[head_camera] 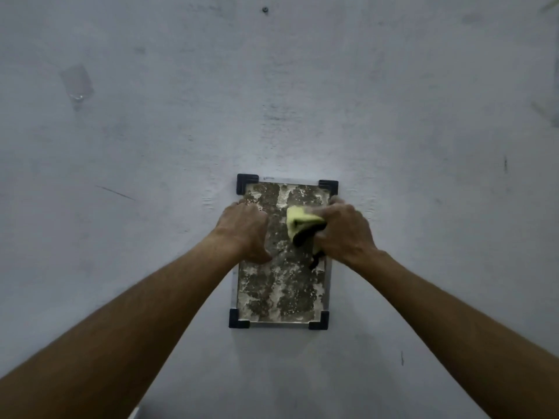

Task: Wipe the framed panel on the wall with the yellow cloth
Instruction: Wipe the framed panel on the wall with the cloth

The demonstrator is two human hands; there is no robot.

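Your right hand (341,234) has its fingers curled tight round the bunched yellow cloth (299,220), pressed to the upper right of the rectangular framed panel (281,291) with its mottled brown-and-white face, at centre frame. Your left hand (245,228) braces the panel's left edge; I cannot tell whether its fingers hook the frame. Hold that brace firm and wipe downward in overlapping strokes.

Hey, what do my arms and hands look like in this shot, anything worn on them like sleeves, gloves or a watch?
The left forearm and right forearm are bare as far as the picture shows, no sleeves in view. The left hand and right hand are ungloved, and no watch, band or ring is visible.
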